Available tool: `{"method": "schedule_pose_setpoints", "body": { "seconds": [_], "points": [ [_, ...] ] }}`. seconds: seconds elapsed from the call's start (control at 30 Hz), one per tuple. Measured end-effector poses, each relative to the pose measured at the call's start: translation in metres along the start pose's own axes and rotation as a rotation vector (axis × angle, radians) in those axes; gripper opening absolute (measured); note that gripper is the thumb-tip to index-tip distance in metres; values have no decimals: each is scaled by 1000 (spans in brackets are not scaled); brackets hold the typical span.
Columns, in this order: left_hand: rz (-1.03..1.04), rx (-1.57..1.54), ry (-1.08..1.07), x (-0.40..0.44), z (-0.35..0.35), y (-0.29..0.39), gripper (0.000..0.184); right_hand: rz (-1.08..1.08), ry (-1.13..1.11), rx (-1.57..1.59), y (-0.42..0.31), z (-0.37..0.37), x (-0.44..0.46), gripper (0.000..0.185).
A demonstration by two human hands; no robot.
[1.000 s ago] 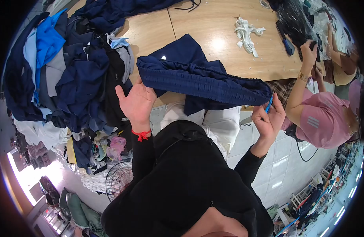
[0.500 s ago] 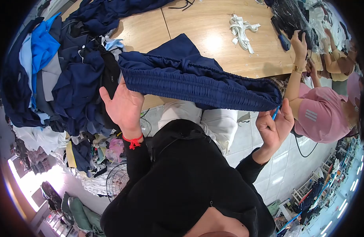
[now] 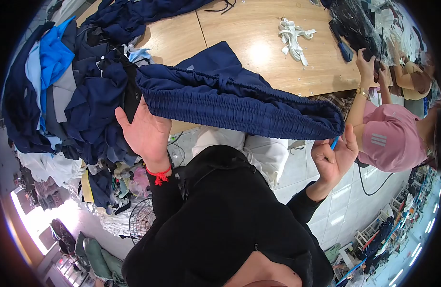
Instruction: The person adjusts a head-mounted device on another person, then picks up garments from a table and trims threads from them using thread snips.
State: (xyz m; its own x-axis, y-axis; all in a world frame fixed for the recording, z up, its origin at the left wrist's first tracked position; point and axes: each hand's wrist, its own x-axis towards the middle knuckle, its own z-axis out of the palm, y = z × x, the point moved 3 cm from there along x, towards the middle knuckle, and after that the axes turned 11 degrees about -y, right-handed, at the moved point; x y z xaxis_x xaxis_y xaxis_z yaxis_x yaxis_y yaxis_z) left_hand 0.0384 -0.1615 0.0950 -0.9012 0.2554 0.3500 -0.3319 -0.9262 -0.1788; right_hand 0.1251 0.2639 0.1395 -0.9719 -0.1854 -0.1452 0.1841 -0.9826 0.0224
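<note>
Navy garment (image 3: 213, 60) in hand, holds its gathered waistband (image 3: 239, 116) stretched from left hand (image 3: 146, 133) to right hand (image 3: 334, 160) over the near edge of the wooden table (image 3: 179, 40). At left, spreads the thumb wide, fingertips hidden behind the waistband. At right, partly curls the fingers beside a slim blue object (image 3: 334, 142); impossible to tell whether clamped on it.

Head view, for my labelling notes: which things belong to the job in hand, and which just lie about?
Likely the job: navy garment, spread between left hand and right hand; small blue object, in right hand.

Probably just around: white strips; clothes pile; fan.
</note>
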Motion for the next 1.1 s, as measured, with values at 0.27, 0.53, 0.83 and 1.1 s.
{"method": "schedule_pose_setpoints", "body": {
  "seconds": [0.27,0.53,0.83,1.1],
  "points": [
    [-118,73,31,12,-12,-11,99,38,175,-169,-9,-54,11,16],
    [84,913,962,-40,-102,-16,51,19,485,-107,10,-196,60,3],
    [-493,771,916,-35,-156,-95,25,-7,521,-48,5,-204,50,2],
    [-525,745,810,-29,-169,-108,21,-33,528,-316,5,-208,15,18]
  ]
}}
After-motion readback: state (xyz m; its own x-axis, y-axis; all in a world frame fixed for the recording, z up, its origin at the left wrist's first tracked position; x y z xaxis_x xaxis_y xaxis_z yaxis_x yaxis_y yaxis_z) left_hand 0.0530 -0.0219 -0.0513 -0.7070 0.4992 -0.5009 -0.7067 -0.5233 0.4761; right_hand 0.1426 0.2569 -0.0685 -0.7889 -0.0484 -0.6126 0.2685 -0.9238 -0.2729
